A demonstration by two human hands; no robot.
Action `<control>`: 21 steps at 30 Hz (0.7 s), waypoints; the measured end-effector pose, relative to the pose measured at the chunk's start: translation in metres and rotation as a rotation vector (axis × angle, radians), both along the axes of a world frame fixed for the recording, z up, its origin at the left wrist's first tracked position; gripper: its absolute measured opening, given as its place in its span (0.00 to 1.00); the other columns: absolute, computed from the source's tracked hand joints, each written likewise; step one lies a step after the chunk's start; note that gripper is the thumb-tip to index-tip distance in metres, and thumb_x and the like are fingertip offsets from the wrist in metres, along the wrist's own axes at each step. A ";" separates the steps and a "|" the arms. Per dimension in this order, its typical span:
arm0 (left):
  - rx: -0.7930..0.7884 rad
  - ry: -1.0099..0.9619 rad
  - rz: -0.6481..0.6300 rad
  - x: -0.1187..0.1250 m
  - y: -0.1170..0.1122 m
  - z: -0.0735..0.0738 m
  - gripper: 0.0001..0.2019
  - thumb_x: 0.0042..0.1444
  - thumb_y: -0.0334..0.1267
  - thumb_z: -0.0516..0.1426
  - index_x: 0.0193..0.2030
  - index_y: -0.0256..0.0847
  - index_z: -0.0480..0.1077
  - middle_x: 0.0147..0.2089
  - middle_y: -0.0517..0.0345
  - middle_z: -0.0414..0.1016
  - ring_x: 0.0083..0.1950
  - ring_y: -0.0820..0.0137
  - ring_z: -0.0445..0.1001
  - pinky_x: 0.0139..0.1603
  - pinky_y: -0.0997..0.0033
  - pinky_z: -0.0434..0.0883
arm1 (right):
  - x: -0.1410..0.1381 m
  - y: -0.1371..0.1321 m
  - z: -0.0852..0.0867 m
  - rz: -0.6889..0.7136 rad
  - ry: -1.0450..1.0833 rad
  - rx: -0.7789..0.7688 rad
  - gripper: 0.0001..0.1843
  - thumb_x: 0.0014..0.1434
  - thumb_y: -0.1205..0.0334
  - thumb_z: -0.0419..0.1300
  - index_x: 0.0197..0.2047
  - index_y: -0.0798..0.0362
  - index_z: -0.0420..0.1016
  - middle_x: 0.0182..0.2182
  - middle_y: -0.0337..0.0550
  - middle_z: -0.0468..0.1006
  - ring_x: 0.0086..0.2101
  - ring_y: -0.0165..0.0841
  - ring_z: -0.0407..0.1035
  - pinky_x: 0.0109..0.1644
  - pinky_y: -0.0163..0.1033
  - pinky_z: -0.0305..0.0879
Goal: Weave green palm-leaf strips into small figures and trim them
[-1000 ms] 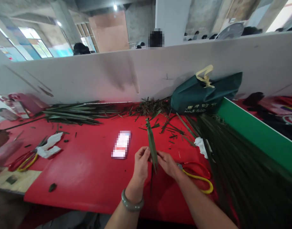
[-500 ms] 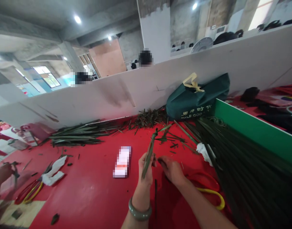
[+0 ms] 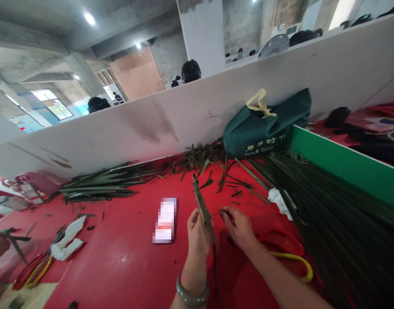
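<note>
Leaf strip (image 3: pixel 201 201), narrow and dark green, held nearly upright in front of the person, its tip pointing away and its tail trailing down past the wrist. The left hand (image 3: pixel 198 234) is closed around the strip's middle, thumb on the near side. The right hand (image 3: pixel 238 227), just beside it and not touching the strip, has thumb and forefinger pinched on what appears to be a thin dark sliver (image 3: pixel 225 212). Judged from these grips, the strip is being worked between the two hands; so limp a strip calls for a firm left-hand hold while the right hand handles fine pieces. Just right of the right hand lie scissors (image 3: pixel 293 256) with red and yellow handles, and beyond them a white cloth (image 3: pixel 279 199) and a large heap of long leaves (image 3: pixel 328 223). Left of the left hand lies a small flat object (image 3: pixel 165 219), blurred. Beyond both hands are leaf scraps (image 3: pixel 200 156) and a green bag (image 3: pixel 264 128), all on the red tabletop (image 3: pixel 119 257).
</note>
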State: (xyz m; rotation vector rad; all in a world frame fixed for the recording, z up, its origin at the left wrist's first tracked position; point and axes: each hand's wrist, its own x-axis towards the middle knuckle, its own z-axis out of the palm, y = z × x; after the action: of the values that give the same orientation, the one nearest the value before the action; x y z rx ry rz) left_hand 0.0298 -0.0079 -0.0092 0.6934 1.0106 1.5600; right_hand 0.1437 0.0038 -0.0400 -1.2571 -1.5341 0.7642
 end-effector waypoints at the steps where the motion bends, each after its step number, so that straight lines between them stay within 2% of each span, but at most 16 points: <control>1: -0.006 -0.038 -0.008 0.000 0.000 0.000 0.11 0.42 0.42 0.59 0.23 0.37 0.64 0.21 0.64 0.65 0.21 0.79 0.62 0.24 0.79 0.61 | -0.002 -0.001 0.002 0.095 0.054 -0.077 0.13 0.55 0.56 0.49 0.29 0.52 0.71 0.24 0.41 0.71 0.27 0.33 0.65 0.33 0.37 0.61; 3: 0.000 -0.106 -0.044 0.000 -0.001 0.000 0.10 0.42 0.41 0.59 0.23 0.37 0.65 0.21 0.64 0.65 0.22 0.79 0.64 0.26 0.79 0.63 | -0.007 -0.003 0.005 0.262 0.203 -0.217 0.15 0.54 0.53 0.49 0.25 0.52 0.70 0.20 0.39 0.69 0.24 0.32 0.63 0.29 0.36 0.59; 5: -0.003 -0.128 -0.072 0.002 -0.002 -0.001 0.09 0.42 0.40 0.60 0.23 0.37 0.65 0.21 0.64 0.66 0.23 0.79 0.65 0.27 0.79 0.63 | -0.012 -0.005 0.007 0.331 0.422 -0.325 0.17 0.52 0.49 0.51 0.24 0.53 0.69 0.20 0.37 0.68 0.23 0.30 0.61 0.28 0.34 0.57; 8: 0.016 -0.145 -0.127 0.004 -0.004 -0.001 0.09 0.42 0.39 0.60 0.23 0.37 0.66 0.21 0.63 0.67 0.22 0.79 0.64 0.25 0.79 0.62 | -0.016 -0.006 0.006 0.293 0.750 -0.458 0.17 0.49 0.47 0.55 0.22 0.54 0.66 0.17 0.34 0.64 0.20 0.26 0.57 0.24 0.32 0.53; 11: 0.059 -0.125 -0.182 0.006 -0.004 0.001 0.09 0.42 0.39 0.60 0.22 0.36 0.66 0.20 0.62 0.67 0.20 0.79 0.63 0.22 0.79 0.59 | -0.016 -0.004 0.003 0.261 0.938 -0.543 0.15 0.45 0.51 0.60 0.22 0.54 0.65 0.17 0.34 0.63 0.18 0.24 0.56 0.23 0.31 0.50; 14: 0.028 -0.074 -0.181 0.006 -0.005 0.003 0.11 0.41 0.41 0.60 0.22 0.36 0.66 0.20 0.62 0.67 0.20 0.79 0.62 0.21 0.79 0.58 | -0.015 -0.001 -0.001 0.234 1.002 -0.542 0.14 0.43 0.52 0.62 0.23 0.55 0.66 0.19 0.35 0.66 0.19 0.24 0.57 0.23 0.31 0.51; 17: 0.000 -0.030 -0.171 0.006 -0.006 0.002 0.12 0.41 0.42 0.60 0.20 0.36 0.64 0.18 0.63 0.64 0.19 0.79 0.60 0.20 0.79 0.57 | -0.015 0.000 -0.004 0.222 0.940 -0.513 0.14 0.43 0.53 0.61 0.22 0.55 0.65 0.17 0.34 0.65 0.18 0.24 0.57 0.23 0.31 0.51; 21: 0.038 -0.025 -0.160 0.004 -0.005 -0.002 0.10 0.43 0.41 0.59 0.21 0.36 0.65 0.19 0.62 0.64 0.20 0.79 0.61 0.20 0.79 0.57 | -0.015 0.001 -0.005 0.232 0.899 -0.494 0.14 0.46 0.52 0.59 0.22 0.54 0.64 0.18 0.35 0.67 0.19 0.25 0.59 0.24 0.32 0.52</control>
State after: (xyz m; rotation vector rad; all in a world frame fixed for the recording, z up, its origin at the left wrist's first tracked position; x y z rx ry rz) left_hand 0.0334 -0.0128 -0.0115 0.7610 0.8871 1.4483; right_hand 0.1286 0.0046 -0.0451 -0.8502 -0.7620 1.6585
